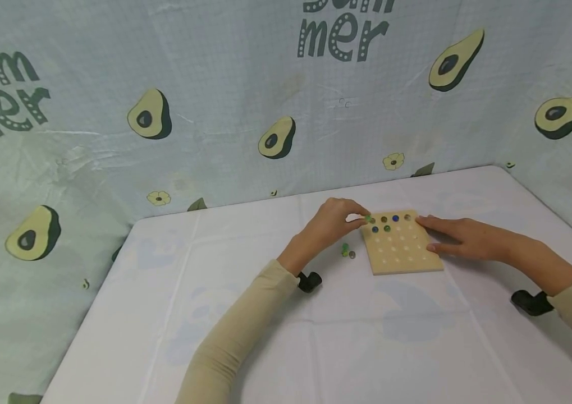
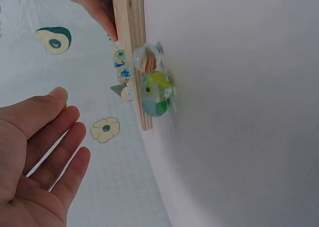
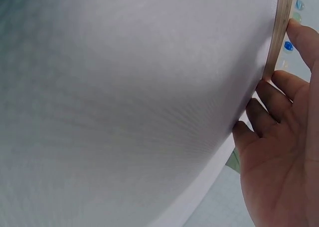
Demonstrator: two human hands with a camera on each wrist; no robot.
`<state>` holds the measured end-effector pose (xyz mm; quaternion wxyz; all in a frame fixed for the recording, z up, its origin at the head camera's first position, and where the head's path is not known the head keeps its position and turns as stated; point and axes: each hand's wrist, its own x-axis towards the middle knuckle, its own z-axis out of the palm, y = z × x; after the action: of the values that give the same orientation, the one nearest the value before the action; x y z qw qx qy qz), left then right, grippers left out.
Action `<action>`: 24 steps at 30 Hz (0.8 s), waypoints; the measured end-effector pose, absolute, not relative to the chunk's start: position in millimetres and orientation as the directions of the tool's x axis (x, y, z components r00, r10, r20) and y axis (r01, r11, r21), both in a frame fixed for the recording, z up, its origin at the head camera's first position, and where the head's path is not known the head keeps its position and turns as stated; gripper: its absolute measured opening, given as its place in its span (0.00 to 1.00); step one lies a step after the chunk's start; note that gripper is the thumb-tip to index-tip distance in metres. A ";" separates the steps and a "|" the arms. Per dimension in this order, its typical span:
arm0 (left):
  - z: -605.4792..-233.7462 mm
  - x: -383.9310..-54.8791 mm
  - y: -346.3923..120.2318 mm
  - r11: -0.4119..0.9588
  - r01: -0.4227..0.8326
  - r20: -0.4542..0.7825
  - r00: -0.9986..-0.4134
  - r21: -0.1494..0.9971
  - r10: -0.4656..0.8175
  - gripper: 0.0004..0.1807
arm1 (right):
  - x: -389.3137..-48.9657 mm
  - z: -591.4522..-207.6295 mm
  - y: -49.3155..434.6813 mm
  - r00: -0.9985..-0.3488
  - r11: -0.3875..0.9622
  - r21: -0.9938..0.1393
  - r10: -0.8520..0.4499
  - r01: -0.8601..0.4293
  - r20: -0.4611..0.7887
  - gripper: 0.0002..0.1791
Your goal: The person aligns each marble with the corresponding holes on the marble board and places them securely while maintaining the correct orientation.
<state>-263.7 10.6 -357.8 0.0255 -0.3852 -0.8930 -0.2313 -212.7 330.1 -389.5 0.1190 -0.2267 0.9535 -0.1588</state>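
My left hand [image 1: 329, 221] pinches a green marble [image 1: 368, 218] between thumb and fingertips over the far left corner of a square wooden board [image 1: 402, 261]. In the left wrist view the thumb hides most of that marble. Rows of shallow hollows cover the board. Marbles sit along its far row, among them a blue marble [image 1: 395, 218], and at the left of the second row, where a green-tinted marble [image 1: 387, 228] lies. With fingers extended, my right hand [image 1: 460, 238] touches the board's right edge, its thumb nearer to me than the forefinger.
Left of the board, loose glass marbles lie together on the white-covered table [image 1: 265, 336]: a green one [image 1: 345, 247], a yellow-green one [image 2: 158, 82] and an orange-streaked one [image 2: 147, 59]. A cloth printed with avocados [image 1: 277, 137] hangs behind the table.
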 end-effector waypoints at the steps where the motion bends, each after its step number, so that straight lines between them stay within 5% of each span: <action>1: -357.6 -262.5 11.0 0.595 0.699 0.228 -0.703 0.397 0.674 0.13 | -212.5 -389.5 330.4 -0.869 0.846 -0.359 -0.471 -0.395 -0.155 0.45; 24: -361.4 -257.1 18.5 0.566 0.717 0.276 -0.687 0.407 0.672 0.13 | -212.3 -389.8 327.5 -0.860 0.845 -0.329 -0.488 -0.421 -0.151 0.44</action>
<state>-257.1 18.5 -361.4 0.0446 -0.3929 -0.8838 -0.2502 -212.3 327.5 -389.8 0.1151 -0.2383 0.9536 -0.1438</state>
